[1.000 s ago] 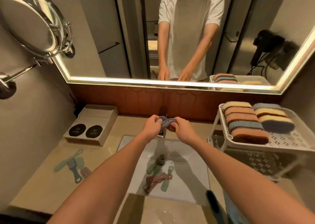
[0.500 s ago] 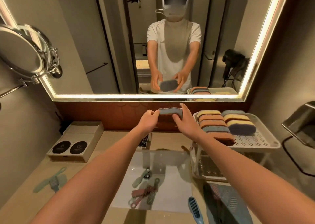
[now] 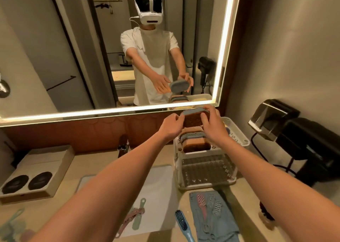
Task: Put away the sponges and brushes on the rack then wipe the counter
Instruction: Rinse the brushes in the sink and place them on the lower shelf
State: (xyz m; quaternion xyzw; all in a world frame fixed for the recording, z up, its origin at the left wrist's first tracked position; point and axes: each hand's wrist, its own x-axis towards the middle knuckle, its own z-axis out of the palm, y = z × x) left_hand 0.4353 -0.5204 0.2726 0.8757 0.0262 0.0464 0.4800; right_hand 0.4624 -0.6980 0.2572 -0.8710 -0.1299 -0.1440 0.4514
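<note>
Hands are both on one sponge (image 3: 195, 117), blue-topped and brown-bodied, held above the top tier of the rack (image 3: 237, 133), far right on the counter (image 3: 82, 160). The right hand (image 3: 213, 125) pinches it, fingers over the top and thumb on the near face. The left hand (image 3: 171, 125) touches its left end, and the mirror (image 3: 73, 57) shows those fingers nearly straight.

At least three stand in a row of sponges (image 3: 195, 140) below; the hands hide any more.

Brushes counted, six:
- On the blue cloth (image 3: 211, 223), near right: a pink brush (image 3: 201, 200) and a pale brush (image 3: 215, 205).
- Just left of the cloth: one blue brush (image 3: 182, 223).
- In the sink (image 3: 160, 182): a green brush (image 3: 138, 212) and a pinkish brush (image 3: 127, 223).
- At the near left edge: one blurred green brush (image 3: 12, 219).

One box (image 3: 46, 160) sits far left.
</note>
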